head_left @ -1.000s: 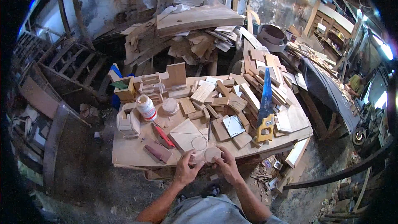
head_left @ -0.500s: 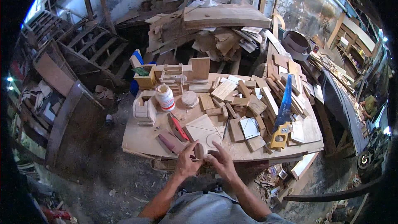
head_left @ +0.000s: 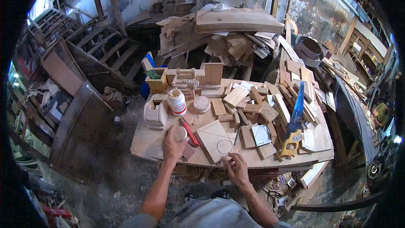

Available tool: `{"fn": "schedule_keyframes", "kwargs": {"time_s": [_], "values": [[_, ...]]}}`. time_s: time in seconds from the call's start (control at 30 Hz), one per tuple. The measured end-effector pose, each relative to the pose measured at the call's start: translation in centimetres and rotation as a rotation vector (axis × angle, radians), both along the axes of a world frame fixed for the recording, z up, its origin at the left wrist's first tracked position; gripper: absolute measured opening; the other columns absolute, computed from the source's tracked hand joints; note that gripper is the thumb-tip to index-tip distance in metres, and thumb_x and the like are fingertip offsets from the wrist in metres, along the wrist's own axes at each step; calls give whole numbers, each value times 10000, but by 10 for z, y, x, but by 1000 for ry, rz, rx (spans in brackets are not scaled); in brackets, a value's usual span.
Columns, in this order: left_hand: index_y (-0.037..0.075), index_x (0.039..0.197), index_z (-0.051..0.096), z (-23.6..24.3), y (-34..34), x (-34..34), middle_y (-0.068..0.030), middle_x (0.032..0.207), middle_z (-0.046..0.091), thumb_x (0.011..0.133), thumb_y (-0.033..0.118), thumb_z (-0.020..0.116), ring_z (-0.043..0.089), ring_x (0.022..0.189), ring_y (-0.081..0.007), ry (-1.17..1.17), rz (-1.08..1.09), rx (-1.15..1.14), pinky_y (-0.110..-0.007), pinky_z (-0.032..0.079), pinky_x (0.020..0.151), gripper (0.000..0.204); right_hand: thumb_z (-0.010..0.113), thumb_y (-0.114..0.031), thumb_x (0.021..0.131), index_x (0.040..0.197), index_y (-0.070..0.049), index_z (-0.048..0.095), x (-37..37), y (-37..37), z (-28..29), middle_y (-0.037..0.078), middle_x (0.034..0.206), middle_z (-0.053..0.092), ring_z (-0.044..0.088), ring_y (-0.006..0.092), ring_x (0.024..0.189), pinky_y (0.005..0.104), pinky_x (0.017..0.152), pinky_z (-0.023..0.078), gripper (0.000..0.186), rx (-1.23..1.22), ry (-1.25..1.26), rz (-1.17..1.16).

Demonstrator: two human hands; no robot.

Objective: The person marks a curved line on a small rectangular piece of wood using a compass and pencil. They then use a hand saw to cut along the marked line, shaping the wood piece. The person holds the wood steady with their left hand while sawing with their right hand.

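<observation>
My left hand [head_left: 172,145] is closed round a pale round wooden disc [head_left: 180,133], above the near left part of the workbench [head_left: 143,147]. Beneath it, partly covered, lies a brown-red sheet [head_left: 188,152] that looks like sandpaper. Just right of that hand rests a long red tool [head_left: 190,131]. My right hand [head_left: 237,169] is at the bench's front edge with its fingers curled together; what they pinch, if anything, I cannot make out. Close to its fingertips lies a flat wooden board [head_left: 213,137] with a drawn circle and a line.
An opened white glue jar [head_left: 176,103], a stack of round discs [head_left: 201,104] and a carved wooden block [head_left: 155,114] stand behind. Wood offcuts [head_left: 236,96] pile up in the middle and right. A yellow-handled handsaw [head_left: 291,143] leans on them.
My hands have parted: the left has moved left and up with the disc, the right has shifted right and down and its fingers have curled. The whole view has shifted slightly.
</observation>
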State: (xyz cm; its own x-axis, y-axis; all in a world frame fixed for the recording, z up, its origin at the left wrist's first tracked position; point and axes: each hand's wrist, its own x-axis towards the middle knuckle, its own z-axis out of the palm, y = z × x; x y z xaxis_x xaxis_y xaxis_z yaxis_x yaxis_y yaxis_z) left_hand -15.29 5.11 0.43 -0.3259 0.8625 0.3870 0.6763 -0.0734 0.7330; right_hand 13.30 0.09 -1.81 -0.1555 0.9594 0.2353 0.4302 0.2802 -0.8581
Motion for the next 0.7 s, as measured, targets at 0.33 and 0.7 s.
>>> {"fn": "schedule_keyframes", "kwargs": {"time_s": [0.33, 0.7], "values": [[37, 1119, 551, -20, 89, 18, -196, 1083, 620, 711, 223, 837, 584, 1042, -374, 235, -106, 19, -480, 466, 915, 532, 652, 10, 815, 1205, -12, 615, 5, 1, -15, 201, 1144, 615, 663, 345, 977, 382, 809, 555, 392, 135, -108, -38], [7, 1090, 538, -10, 172, 37, -217, 1132, 583, 710, 110, 790, 555, 1096, -399, 233, -131, 55, -485, 446, 943, 467, 659, -38, 831, 1256, -4, 577, 6, -6, -20, 231, 1219, 569, 601, 395, 1067, 440, 931, 495, 434, 52, -80, -42]]}}
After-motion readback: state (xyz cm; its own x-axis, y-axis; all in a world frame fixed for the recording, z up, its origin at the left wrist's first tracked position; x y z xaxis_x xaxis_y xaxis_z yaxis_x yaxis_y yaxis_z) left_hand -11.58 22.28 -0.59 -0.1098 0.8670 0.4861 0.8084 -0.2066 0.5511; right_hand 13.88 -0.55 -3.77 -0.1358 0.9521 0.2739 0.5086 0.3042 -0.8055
